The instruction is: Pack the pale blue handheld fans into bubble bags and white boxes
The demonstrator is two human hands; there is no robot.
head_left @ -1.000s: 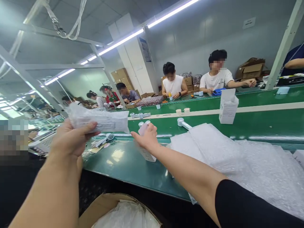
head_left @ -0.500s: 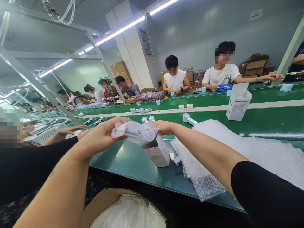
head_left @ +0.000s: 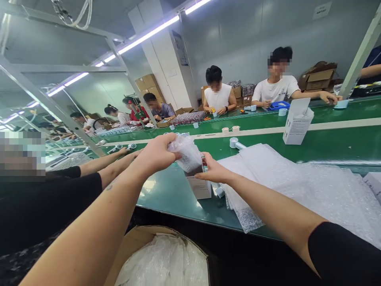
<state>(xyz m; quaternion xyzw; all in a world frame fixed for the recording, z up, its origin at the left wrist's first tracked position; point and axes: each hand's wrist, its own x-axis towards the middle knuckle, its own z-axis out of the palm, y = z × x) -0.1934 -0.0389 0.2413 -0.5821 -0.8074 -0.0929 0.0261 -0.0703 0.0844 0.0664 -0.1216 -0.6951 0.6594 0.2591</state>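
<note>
My left hand (head_left: 157, 153) is closed on a bubble-wrapped item (head_left: 188, 154), tilted with its lower end at the mouth of a small white carton (head_left: 201, 190). The wrap hides most of what is inside. Around the carton's upper edge, my right hand (head_left: 216, 171) grips with thumb in front and fingers at the far side. The carton stands on the green worktable (head_left: 166, 198). Just right of it lies a light-blue part (head_left: 220, 192), partly covered by a stack of bubble wrap sheets (head_left: 268, 171).
Another white carton (head_left: 297, 129) stands with its flap up on the green conveyor. A light-blue-headed handle (head_left: 236, 143) lies behind the sheets. Below the table edge, a cardboard box (head_left: 126, 252) holds clear plastic wrap. Co-workers sit opposite; another person's arms (head_left: 104, 171) reach in at left.
The wrapped item has swung from lying nearly level to a steep tilt, its lower end now at the carton's mouth. My right hand has shifted lower around the carton's top.
</note>
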